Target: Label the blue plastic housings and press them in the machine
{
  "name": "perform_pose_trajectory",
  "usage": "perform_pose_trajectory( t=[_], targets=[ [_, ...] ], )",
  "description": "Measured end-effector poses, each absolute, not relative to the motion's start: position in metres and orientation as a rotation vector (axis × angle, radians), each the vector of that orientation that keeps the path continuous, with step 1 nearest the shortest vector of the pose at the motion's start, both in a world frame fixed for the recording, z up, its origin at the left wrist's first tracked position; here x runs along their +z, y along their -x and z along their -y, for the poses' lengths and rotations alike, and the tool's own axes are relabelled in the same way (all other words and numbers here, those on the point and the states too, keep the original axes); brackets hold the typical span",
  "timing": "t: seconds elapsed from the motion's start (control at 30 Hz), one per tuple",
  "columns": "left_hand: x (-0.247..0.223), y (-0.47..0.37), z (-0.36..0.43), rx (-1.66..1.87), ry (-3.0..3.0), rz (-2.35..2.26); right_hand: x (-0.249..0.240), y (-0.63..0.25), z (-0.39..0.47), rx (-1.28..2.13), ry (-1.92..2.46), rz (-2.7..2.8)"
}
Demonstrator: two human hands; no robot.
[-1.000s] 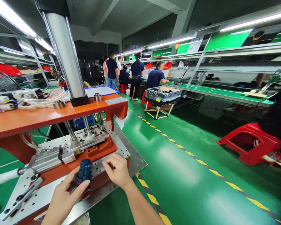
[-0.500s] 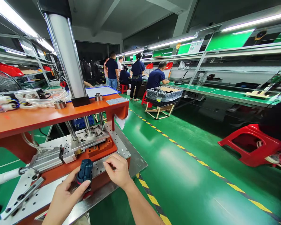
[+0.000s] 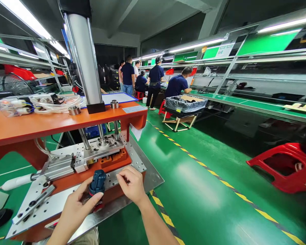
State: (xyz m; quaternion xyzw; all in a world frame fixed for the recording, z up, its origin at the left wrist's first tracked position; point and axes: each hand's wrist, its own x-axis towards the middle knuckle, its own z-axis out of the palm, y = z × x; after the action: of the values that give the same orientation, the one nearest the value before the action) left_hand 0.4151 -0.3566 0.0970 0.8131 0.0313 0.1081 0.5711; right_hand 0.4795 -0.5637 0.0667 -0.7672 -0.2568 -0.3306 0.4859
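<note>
My left hand [image 3: 78,204] is closed around a dark blue battery pack [image 3: 98,182] with red at its lower part, thumb on the near side and fingers behind. It is held upright above the front edge of the press base. My right hand [image 3: 133,185] is just right of it, fingers curled in and thumb against them, apart from the pack. Whatever those fingers hold, if anything, is hidden. Behind both hands is the press [image 3: 102,149], with an orange block fixture [image 3: 114,160] on its perforated metal plate [image 3: 132,156].
An orange upper frame [image 3: 40,120] carries a tall cylinder [image 3: 83,61] and bundled clear tubing [image 3: 66,101]. A metal lever [image 3: 34,204] lies at the left of the plate. To the right are a red stool [image 3: 283,166] and a plastic-lined tray [image 3: 186,104]. Several people work farther back.
The view has swung slightly left, so the scene sits farther right. Both hands keep nearly the same pose, the left still holding the battery pack.
</note>
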Motion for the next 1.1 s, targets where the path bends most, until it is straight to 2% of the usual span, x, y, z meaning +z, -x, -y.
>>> perform_pose_trajectory(
  t=[0.3, 0.4, 0.53, 0.67, 0.8, 0.93, 1.03, 1.1],
  targets=[
    [0.1, -0.418, 0.351, 0.158, -1.906, 0.005, 0.068, -0.477, 0.567, -0.717, 1.873, 0.632],
    [0.105, -0.417, 0.352, 0.138, -1.927, 0.002, 0.083, -0.484, 0.577, -0.662, 1.893, 0.639],
    [0.116, -0.413, 0.353, 0.173, -1.998, 0.093, 0.115, -0.529, 0.583, -0.805, 2.066, 0.807],
    [0.138, -0.408, 0.35, 0.23, -2.169, 0.342, 0.136, -0.594, 0.569, -0.53, 2.308, 1.083],
    [0.151, -0.412, 0.342, 0.311, -2.312, 0.311, 0.14, -0.625, 0.558, -0.317, 2.365, 1.231],
    [0.16, -0.437, 0.341, 0.361, -2.42, 0.27, 0.135, -0.594, 0.569, -0.583, 2.159, 0.966],
    [0.175, -0.47, 0.353, 0.297, -2.511, 0.345, 0.121, -0.548, 0.588, -0.903, 1.891, 0.653],
    [0.186, -0.495, 0.363, 0.219, -2.579, 0.379, 0.107, -0.521, 0.603, -0.97, 1.771, 0.516]
  ],
)
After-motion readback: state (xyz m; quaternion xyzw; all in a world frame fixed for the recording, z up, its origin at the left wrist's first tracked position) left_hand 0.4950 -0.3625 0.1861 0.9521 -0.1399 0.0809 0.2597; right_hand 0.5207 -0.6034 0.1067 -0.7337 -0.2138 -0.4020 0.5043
